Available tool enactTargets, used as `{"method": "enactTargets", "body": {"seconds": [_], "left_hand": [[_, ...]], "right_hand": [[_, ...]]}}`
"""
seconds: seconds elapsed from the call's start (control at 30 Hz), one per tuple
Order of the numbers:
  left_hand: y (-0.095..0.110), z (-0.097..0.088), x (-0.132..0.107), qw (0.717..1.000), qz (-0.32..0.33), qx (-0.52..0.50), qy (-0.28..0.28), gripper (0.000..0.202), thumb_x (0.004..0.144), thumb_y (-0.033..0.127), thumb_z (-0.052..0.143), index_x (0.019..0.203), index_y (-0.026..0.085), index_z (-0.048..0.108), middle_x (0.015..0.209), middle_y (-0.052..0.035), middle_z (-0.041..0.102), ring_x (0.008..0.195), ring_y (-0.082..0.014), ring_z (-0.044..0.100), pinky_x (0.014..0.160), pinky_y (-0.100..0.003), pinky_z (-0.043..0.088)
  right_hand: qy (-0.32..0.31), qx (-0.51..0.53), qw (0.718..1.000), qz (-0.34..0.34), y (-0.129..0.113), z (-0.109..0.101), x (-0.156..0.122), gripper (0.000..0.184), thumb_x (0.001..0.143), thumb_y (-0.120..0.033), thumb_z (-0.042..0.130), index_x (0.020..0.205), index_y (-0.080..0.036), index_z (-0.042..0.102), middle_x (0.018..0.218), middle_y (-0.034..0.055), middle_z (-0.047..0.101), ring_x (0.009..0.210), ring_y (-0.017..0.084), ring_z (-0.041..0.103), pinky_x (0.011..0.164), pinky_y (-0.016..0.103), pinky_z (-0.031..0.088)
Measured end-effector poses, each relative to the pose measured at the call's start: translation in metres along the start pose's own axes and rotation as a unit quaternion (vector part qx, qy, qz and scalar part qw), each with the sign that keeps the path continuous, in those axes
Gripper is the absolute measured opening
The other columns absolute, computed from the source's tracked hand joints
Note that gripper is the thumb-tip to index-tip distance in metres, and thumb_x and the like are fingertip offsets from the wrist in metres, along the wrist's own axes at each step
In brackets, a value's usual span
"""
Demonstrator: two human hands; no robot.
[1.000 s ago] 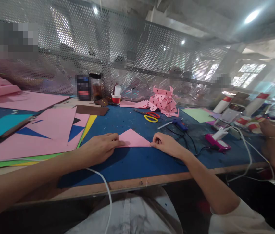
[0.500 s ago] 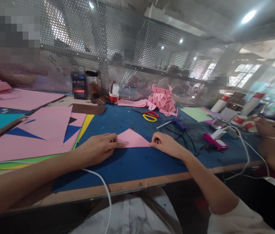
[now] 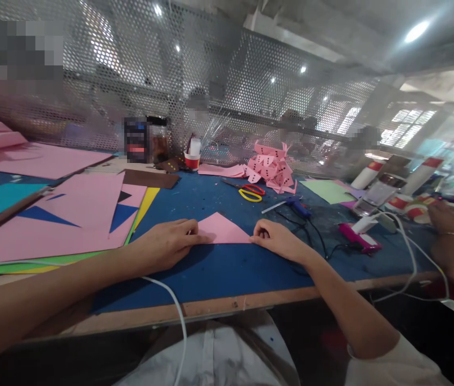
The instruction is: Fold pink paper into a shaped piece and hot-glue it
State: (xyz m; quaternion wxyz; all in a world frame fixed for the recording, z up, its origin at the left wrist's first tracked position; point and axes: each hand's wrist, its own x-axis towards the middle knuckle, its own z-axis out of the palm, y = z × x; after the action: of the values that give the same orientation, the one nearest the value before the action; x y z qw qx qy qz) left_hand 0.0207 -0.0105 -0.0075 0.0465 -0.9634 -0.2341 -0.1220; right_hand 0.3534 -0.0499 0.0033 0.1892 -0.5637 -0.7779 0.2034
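A pink paper triangle lies flat on the blue table top in front of me. My left hand rests on its left corner, fingers curled and pressing the paper down. My right hand is at its right corner, fingers curled in a pinch on the paper's edge. Both forearms reach in from the near table edge.
Large pink, blue, green and yellow sheets lie at the left. Red and yellow scissors, a heap of folded pink pieces, a blue glue gun, a pink device with cables and cups stand beyond. Another person's hands work at the right.
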Motion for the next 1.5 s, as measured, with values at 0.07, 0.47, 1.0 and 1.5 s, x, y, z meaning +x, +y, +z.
{"method": "enactTargets", "body": {"seconds": [0.07,0.47,1.0,1.5], "left_hand": [[-0.001,0.001,0.0,1.0,-0.002,-0.004,0.0,0.049,0.099,0.012,0.042,0.14,0.035,0.054,0.099,-0.0035,0.058,0.091,-0.0183,0.061,0.079,-0.029,0.05],[-0.003,0.006,-0.002,1.0,-0.001,-0.002,0.005,0.052,0.099,0.011,0.04,0.142,0.038,0.05,0.101,-0.0029,0.057,0.091,-0.0173,0.06,0.079,-0.028,0.049],[-0.001,0.002,0.0,1.0,0.004,0.003,-0.014,0.053,0.096,0.009,0.042,0.14,0.037,0.052,0.098,-0.0028,0.054,0.09,-0.0181,0.059,0.08,-0.029,0.048],[-0.002,0.006,0.0,0.999,0.022,0.037,0.005,0.05,0.094,0.007,0.045,0.135,0.033,0.057,0.095,-0.0034,0.057,0.086,-0.0181,0.059,0.077,-0.029,0.048]], "right_hand": [[-0.003,0.003,1.0,-0.001,0.002,0.0,0.0,0.021,0.091,-0.041,0.065,0.086,-0.02,0.062,0.081,-0.0009,0.062,0.074,0.014,0.056,0.066,0.026,0.038],[-0.014,0.025,0.999,-0.027,0.005,-0.004,-0.003,0.014,0.091,-0.034,0.062,0.089,-0.02,0.061,0.084,-0.0011,0.062,0.076,0.014,0.056,0.069,0.026,0.042],[0.007,-0.06,0.997,-0.053,-0.001,-0.008,-0.005,0.004,0.09,-0.024,0.064,0.088,-0.021,0.065,0.092,0.0017,0.064,0.084,0.016,0.06,0.075,0.028,0.043],[0.06,-0.108,0.971,-0.205,-0.049,0.039,0.019,0.008,0.096,-0.021,0.062,0.1,-0.019,0.07,0.102,0.0042,0.066,0.092,0.015,0.062,0.082,0.027,0.047]]}}
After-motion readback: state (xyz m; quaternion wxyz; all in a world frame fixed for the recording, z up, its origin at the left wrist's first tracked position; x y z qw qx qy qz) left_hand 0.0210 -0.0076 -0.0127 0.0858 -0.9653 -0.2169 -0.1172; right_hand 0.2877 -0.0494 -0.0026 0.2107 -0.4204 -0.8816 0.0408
